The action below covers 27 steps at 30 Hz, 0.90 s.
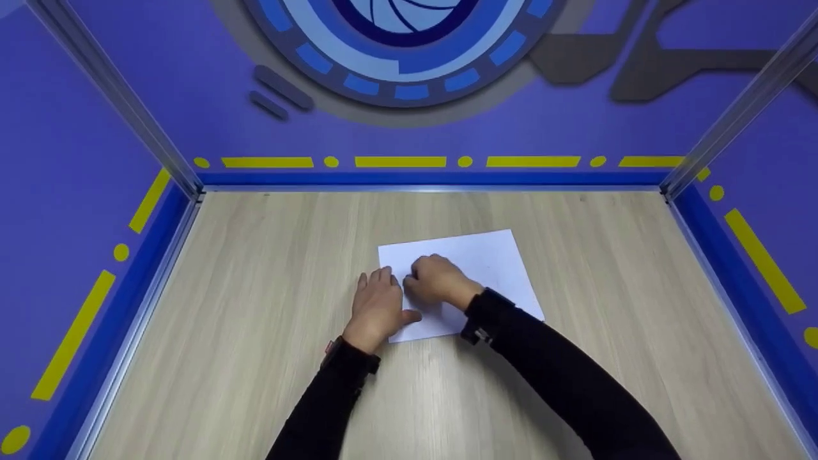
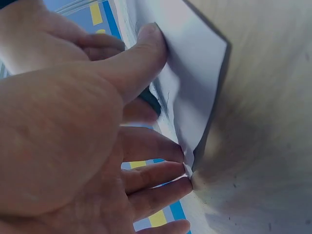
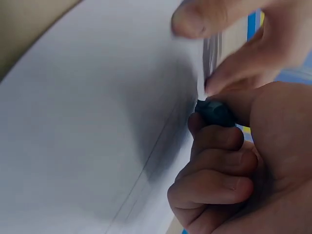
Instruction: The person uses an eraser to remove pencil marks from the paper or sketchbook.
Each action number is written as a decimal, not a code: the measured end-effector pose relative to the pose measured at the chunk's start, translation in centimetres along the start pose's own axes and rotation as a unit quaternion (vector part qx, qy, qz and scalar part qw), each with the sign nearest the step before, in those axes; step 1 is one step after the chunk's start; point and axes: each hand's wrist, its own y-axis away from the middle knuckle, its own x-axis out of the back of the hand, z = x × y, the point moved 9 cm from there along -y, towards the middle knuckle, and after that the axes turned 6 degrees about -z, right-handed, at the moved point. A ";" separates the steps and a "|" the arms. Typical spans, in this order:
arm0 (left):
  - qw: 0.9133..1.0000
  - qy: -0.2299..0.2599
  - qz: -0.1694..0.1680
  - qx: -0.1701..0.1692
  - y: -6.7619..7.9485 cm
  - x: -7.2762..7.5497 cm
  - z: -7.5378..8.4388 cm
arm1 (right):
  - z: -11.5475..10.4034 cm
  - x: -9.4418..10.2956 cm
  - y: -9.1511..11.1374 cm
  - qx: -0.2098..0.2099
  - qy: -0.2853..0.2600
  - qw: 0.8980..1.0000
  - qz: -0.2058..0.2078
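Note:
A white sheet of paper (image 1: 489, 262) lies slightly askew on the wooden table. My left hand (image 1: 377, 308) rests at its left edge with fingers extended. Its thumb (image 2: 151, 41) presses on the sheet in the left wrist view, while the fingertips reach the paper's edge. Over the left part of the sheet, my right hand (image 1: 438, 280) has its fingers curled round a small dark teal lump (image 3: 217, 113), probably an eraser, mostly hidden by the fingers. Thin straight pencil-like lines (image 3: 146, 165) run across the paper beside it in the right wrist view.
Bare wood of the tabletop (image 1: 275, 275) surrounds the sheet. A blue-purple panel (image 1: 409, 140) with yellow dashes closes off the back, and similar panels stand at left and right in metal frames. Both forearms wear black sleeves and wrist straps.

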 end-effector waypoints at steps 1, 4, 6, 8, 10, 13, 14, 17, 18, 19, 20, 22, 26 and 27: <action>1.000 0.003 0.001 -0.002 0.0 0.0 0.0 | -0.3 -0.2 -0.2 -0.001 0.003 1.000 -0.002; 1.000 0.007 0.004 -0.005 0.1 0.1 0.1 | -0.7 -0.6 -0.7 -0.004 0.001 1.000 -0.004; 1.000 0.003 0.004 -0.004 0.0 0.1 0.0 | -0.5 -0.5 -0.9 -0.007 -0.008 1.000 -0.001; 1.000 -0.006 0.001 -0.001 0.0 0.0 0.0 | -0.1 -0.4 -1.0 -0.007 -0.021 1.000 0.002; 1.000 -0.015 -0.001 0.002 0.0 -0.1 0.0 | 0.6 -0.2 -1.0 -0.007 -0.030 1.000 0.006; 1.000 -0.023 -0.007 0.006 0.0 -0.2 0.0 | 2.1 0.1 -0.5 -0.011 -0.042 0.999 0.008; 1.000 -0.027 -0.008 0.007 0.0 -0.2 0.0 | 2.7 0.4 -0.2 -0.013 -0.044 0.999 0.012; 0.999 -0.038 -0.012 0.010 0.0 -0.1 0.0 | 4.7 1.2 0.7 -0.022 -0.052 0.998 0.021; 0.999 -0.040 -0.014 0.012 0.0 -0.1 0.0 | 5.5 1.5 1.0 -0.025 -0.053 0.998 0.025; 0.999 -0.041 -0.015 0.013 0.0 -0.1 0.0 | 6.2 1.8 1.4 -0.027 -0.053 0.998 0.028; 0.999 -0.042 -0.016 0.014 0.0 -0.1 0.0 | 6.9 2.1 1.7 -0.029 -0.055 0.998 0.032; 0.999 -0.038 -0.019 0.016 0.0 -0.2 0.0 | 8.6 2.5 2.5 -0.035 -0.057 0.997 0.038; 0.999 -0.032 -0.019 0.019 0.0 -0.4 0.0 | 12.1 3.4 4.2 -0.052 -0.064 0.996 0.043; 0.999 -0.030 -0.019 0.020 0.0 -0.4 0.0 | 13.1 3.6 4.7 -0.058 -0.064 0.995 0.043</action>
